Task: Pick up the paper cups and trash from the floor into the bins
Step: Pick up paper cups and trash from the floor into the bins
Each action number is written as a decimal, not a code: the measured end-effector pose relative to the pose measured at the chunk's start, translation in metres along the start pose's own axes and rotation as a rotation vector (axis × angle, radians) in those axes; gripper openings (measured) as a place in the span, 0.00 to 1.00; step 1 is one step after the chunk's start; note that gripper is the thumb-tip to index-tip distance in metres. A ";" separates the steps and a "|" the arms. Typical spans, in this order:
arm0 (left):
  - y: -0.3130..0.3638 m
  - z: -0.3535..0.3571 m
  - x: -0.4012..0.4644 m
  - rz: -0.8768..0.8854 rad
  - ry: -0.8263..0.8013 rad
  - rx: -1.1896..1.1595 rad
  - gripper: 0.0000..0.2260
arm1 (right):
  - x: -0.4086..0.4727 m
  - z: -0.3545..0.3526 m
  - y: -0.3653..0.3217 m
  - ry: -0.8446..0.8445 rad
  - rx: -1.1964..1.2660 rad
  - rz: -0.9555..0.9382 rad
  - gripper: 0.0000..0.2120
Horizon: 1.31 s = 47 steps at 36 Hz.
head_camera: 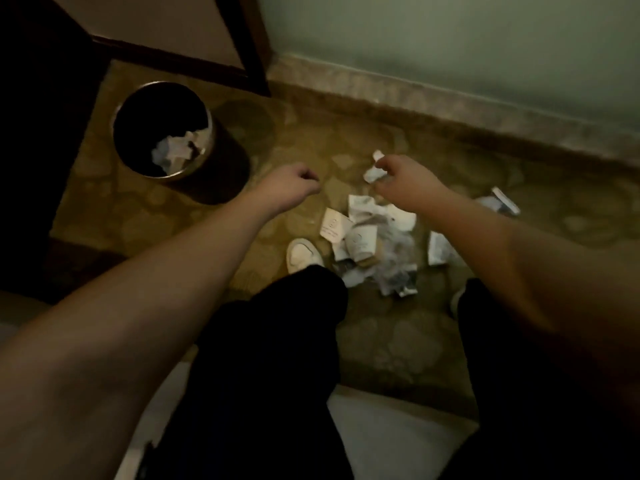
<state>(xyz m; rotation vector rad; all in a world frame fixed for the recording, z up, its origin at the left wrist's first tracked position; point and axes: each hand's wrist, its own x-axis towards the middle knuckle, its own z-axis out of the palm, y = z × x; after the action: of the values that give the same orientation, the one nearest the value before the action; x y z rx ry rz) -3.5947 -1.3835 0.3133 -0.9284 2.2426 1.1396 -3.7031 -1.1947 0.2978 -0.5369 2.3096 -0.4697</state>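
Dark trousered legs (pixel 277 341) lowest in frame, knees apart, forearms reaching out over them toward the carpet.

Right hand (pixel 398 178) raised above the litter, fingers curled round a crumpled white paper (pixel 373 171), one end poking up past the knuckles. Left hand (pixel 298 180) out level with it, fingers curled in loosely, seemingly nothing in them; blur forbids certainty.

Below and between the hands: litter pile (pixel 374 251) on the patterned carpet (pixel 398 341) — a paper cup (pixel 362 244) on its side, a flat printed slip (pixel 334 228) touching it, clear plastic wrap and torn wrappers behind. More scraps lying apart to the right, near the wall. White shoe toe (pixel 301 259) just beside the pile.

Round dark bin (pixel 162 128) standing upright, well to the left of both hands, by a dark furniture leg; white crumpled paper already inside at the bottom.

Step in hand, as judged: carrying a picked-up wad, mid-clearance, most of the pile left. Next move calls for swinging the right hand leftward across the body to over the bin mouth before letting go; released short, lands on carpet. Left hand free for the cup.
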 end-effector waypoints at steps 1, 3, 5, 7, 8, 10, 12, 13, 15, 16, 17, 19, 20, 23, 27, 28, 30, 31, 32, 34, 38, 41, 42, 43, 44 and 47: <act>0.012 0.012 -0.003 0.001 -0.044 0.041 0.12 | -0.009 -0.004 0.018 -0.001 0.028 0.032 0.24; 0.032 0.036 -0.009 -0.001 -0.104 0.105 0.11 | -0.023 -0.009 0.051 -0.010 0.063 0.089 0.22; 0.044 0.060 -0.012 -0.007 -0.134 0.157 0.10 | -0.031 -0.007 0.083 -0.050 0.071 0.159 0.22; 0.047 0.085 -0.008 -0.021 -0.160 0.199 0.10 | -0.033 0.003 0.109 -0.110 0.068 0.216 0.22; 0.046 0.097 -0.005 -0.031 -0.177 0.219 0.10 | -0.033 0.011 0.121 -0.148 0.064 0.242 0.21; 0.042 0.119 0.008 -0.056 -0.209 0.254 0.12 | -0.028 0.028 0.142 -0.215 0.038 0.289 0.20; 0.030 0.140 0.025 -0.091 -0.232 0.267 0.13 | -0.021 0.048 0.160 -0.252 0.036 0.343 0.18; 0.021 0.149 0.033 -0.110 -0.236 0.267 0.13 | -0.018 0.060 0.169 -0.257 0.047 0.371 0.18; 0.001 0.165 0.049 -0.162 -0.243 0.254 0.13 | -0.013 0.083 0.181 -0.256 0.080 0.435 0.20; -0.010 0.172 0.056 -0.188 -0.249 0.241 0.13 | -0.011 0.095 0.187 -0.255 0.110 0.473 0.22; -0.021 0.178 0.060 -0.212 -0.258 0.230 0.13 | -0.011 0.106 0.191 -0.253 0.150 0.510 0.24; -0.041 0.187 0.070 -0.252 -0.287 0.215 0.14 | -0.008 0.128 0.196 -0.246 0.223 0.568 0.25; -0.051 0.191 0.077 -0.274 -0.297 0.197 0.14 | -0.006 0.137 0.198 -0.233 0.245 0.586 0.24; -0.074 0.199 0.096 -0.379 -0.287 0.112 0.15 | 0.006 0.158 0.199 -0.143 0.255 0.575 0.18; -0.092 0.215 0.124 -0.489 -0.276 -0.021 0.16 | 0.034 0.179 0.191 -0.140 0.248 0.489 0.13; -0.094 0.220 0.130 -0.496 -0.272 -0.054 0.17 | 0.043 0.185 0.189 -0.158 0.253 0.475 0.12; -0.096 0.232 0.142 -0.507 -0.265 -0.089 0.19 | 0.059 0.195 0.187 -0.168 0.277 0.473 0.14; -0.095 0.238 0.147 -0.515 -0.259 -0.101 0.20 | 0.066 0.199 0.185 -0.163 0.290 0.482 0.15; -0.094 0.246 0.153 -0.529 -0.250 -0.121 0.22 | 0.073 0.204 0.185 -0.158 0.301 0.492 0.17; -0.091 0.259 0.161 -0.575 -0.240 -0.190 0.27 | 0.082 0.213 0.185 -0.169 0.321 0.530 0.19; -0.093 0.281 0.172 -0.634 -0.209 -0.296 0.36 | 0.089 0.227 0.186 -0.179 0.374 0.615 0.20; -0.096 0.288 0.176 -0.698 -0.198 -0.354 0.40 | 0.091 0.231 0.184 -0.169 0.431 0.630 0.19; -0.097 0.289 0.178 -0.719 -0.192 -0.385 0.40 | 0.091 0.232 0.182 -0.168 0.458 0.626 0.19; -0.096 0.288 0.180 -0.734 -0.190 -0.413 0.39 | 0.091 0.231 0.181 -0.170 0.485 0.624 0.19; -0.099 0.288 0.183 -0.744 -0.186 -0.440 0.38 | 0.092 0.231 0.180 -0.172 0.515 0.625 0.19; -0.103 0.286 0.191 -0.759 -0.237 -0.482 0.36 | 0.093 0.224 0.179 -0.199 0.569 0.631 0.17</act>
<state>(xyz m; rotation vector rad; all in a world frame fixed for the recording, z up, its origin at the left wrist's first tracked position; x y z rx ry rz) -3.6202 -1.2597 -0.0229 -1.5516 1.2375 1.3193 -3.6490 -1.1289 0.0084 0.3956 1.8917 -0.6770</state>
